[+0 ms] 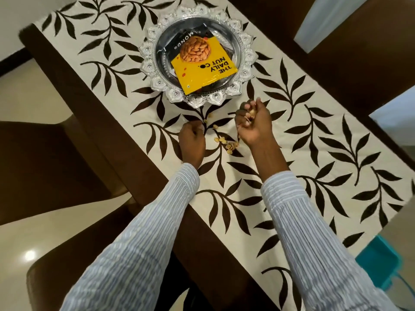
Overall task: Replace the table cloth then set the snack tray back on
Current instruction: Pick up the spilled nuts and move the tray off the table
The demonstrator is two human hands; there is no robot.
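A cream table cloth (pixel 314 122) with dark leaf prints lies along the dark wooden table (pixel 74 90). A round silver snack tray (pixel 244 55) with a scalloped rim stands on it, holding a yellow almond packet (pixel 202 68). Several nut shells (pixel 226 143) lie scattered on the cloth just below the tray. My right hand (pixel 253 124) is cupped, palm up, around a few shells. My left hand (pixel 192 140) rests on the cloth left of the shells, its fingers pinched down by one shell; what they hold is hidden.
Dark brown chairs stand at the left (pixel 33 158), the lower left (pixel 74 261) and the upper right (pixel 350 41). A teal stool (pixel 379 263) stands on the floor at the lower right. Glossy beige floor tiles (pixel 24 102) surround the table.
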